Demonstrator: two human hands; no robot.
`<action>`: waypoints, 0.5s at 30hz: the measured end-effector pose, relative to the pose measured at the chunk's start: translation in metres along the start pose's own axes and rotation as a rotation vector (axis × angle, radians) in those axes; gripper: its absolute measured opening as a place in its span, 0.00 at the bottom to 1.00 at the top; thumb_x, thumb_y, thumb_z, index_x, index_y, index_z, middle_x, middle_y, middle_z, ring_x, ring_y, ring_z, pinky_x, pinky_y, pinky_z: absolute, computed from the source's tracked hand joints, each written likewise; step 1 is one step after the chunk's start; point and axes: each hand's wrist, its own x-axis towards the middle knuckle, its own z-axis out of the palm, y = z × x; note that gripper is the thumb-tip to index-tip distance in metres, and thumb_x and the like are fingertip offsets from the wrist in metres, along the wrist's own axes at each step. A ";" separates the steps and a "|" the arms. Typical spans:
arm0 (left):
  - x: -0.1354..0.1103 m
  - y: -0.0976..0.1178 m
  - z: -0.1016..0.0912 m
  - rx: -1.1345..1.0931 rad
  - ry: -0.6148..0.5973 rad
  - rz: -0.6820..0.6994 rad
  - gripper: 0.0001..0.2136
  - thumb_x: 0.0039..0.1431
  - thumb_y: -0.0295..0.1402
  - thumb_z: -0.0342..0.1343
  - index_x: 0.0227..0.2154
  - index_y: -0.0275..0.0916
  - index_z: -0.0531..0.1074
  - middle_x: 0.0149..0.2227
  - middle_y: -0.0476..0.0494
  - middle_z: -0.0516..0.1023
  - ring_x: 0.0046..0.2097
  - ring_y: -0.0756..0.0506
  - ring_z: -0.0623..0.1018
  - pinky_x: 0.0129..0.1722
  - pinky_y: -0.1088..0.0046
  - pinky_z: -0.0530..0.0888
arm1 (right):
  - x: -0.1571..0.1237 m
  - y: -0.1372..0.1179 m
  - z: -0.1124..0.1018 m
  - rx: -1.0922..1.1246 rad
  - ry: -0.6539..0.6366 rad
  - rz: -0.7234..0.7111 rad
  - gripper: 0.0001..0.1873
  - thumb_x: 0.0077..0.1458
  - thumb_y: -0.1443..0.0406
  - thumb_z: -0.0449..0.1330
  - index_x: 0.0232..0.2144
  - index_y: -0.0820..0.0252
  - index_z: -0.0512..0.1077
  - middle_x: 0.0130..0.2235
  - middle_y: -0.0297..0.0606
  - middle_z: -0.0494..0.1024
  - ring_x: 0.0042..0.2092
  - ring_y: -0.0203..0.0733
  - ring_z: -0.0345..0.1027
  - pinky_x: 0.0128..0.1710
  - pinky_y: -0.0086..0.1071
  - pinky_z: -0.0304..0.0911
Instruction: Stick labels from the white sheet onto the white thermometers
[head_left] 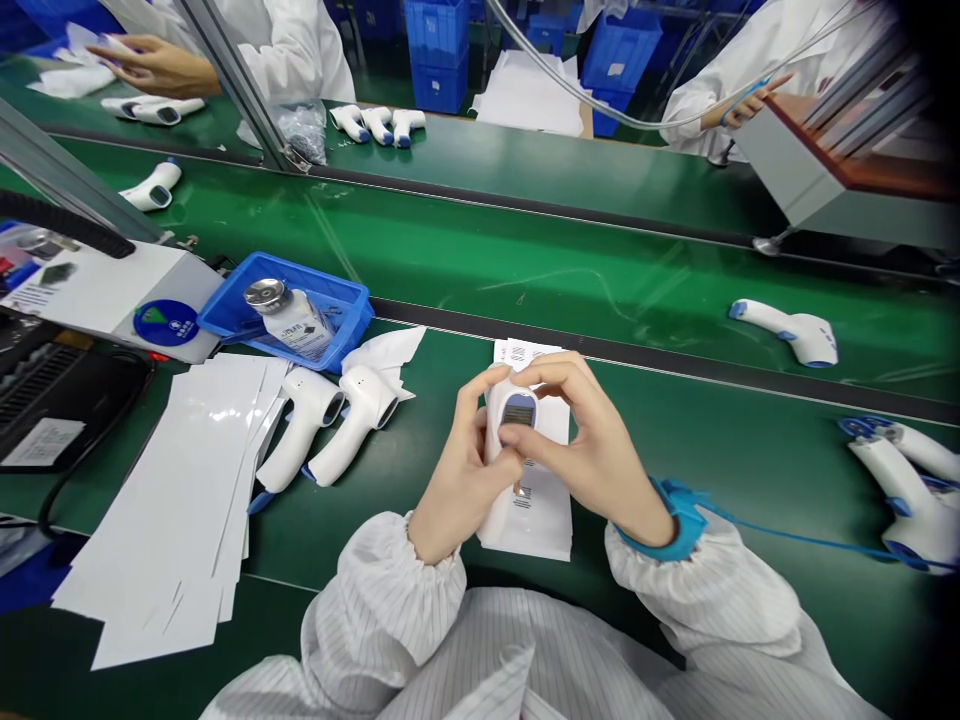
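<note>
Between my two hands is a white infrared thermometer point(517, 408), its small grey screen facing up toward me. My left hand point(469, 470) is wrapped round its left side. With fingers over the top and thumb by the screen, my right hand point(592, 440) grips the other side. A blue wrist strap point(679, 518) circles my right wrist. Under the thermometer lies a stack of printed white sheets or bags point(551, 520). Two more white thermometers, one point(300, 425) beside another point(356, 425), rest on the green bench to the left.
A blue tray point(352, 330) holds a metal-topped bottle point(296, 320). White sheets point(180, 480) lie at left. One thermometer point(795, 330) sits on the green conveyor belt point(525, 270); others point(900, 480) lie at right. Co-workers' hands point(165, 65) show across the line.
</note>
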 end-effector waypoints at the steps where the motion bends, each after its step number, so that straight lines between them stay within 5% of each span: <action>1: -0.001 0.000 0.001 0.018 -0.002 -0.002 0.29 0.53 0.26 0.57 0.56 0.52 0.57 0.34 0.52 0.68 0.24 0.54 0.68 0.26 0.75 0.70 | 0.001 0.001 0.002 -0.019 0.002 -0.031 0.10 0.52 0.67 0.65 0.37 0.53 0.70 0.40 0.35 0.71 0.43 0.41 0.67 0.43 0.38 0.66; 4: -0.003 -0.001 0.003 0.040 -0.029 -0.006 0.32 0.49 0.21 0.56 0.56 0.52 0.57 0.32 0.53 0.66 0.25 0.54 0.67 0.24 0.77 0.67 | 0.004 0.004 0.007 -0.006 0.077 -0.059 0.03 0.57 0.67 0.60 0.31 0.54 0.71 0.33 0.34 0.71 0.38 0.39 0.67 0.40 0.37 0.65; 7: -0.003 -0.005 0.003 0.051 -0.017 0.038 0.34 0.48 0.19 0.56 0.56 0.52 0.57 0.34 0.52 0.67 0.29 0.52 0.69 0.25 0.77 0.67 | 0.001 0.004 0.013 0.046 0.066 0.015 0.02 0.58 0.67 0.59 0.34 0.53 0.70 0.38 0.35 0.72 0.43 0.41 0.67 0.45 0.39 0.65; 11: 0.002 -0.009 -0.001 0.017 0.013 0.121 0.43 0.45 0.18 0.58 0.61 0.55 0.48 0.45 0.47 0.69 0.40 0.47 0.75 0.35 0.72 0.74 | -0.011 0.007 0.018 0.265 -0.189 0.313 0.27 0.52 0.63 0.63 0.54 0.51 0.60 0.53 0.41 0.67 0.53 0.45 0.65 0.51 0.42 0.64; 15: 0.010 -0.013 -0.005 0.067 -0.138 0.114 0.53 0.49 0.27 0.60 0.65 0.60 0.26 0.56 0.42 0.65 0.51 0.39 0.74 0.45 0.58 0.75 | -0.001 0.031 0.014 0.269 -0.470 0.428 0.20 0.55 0.64 0.56 0.51 0.56 0.63 0.45 0.40 0.74 0.44 0.45 0.71 0.43 0.39 0.67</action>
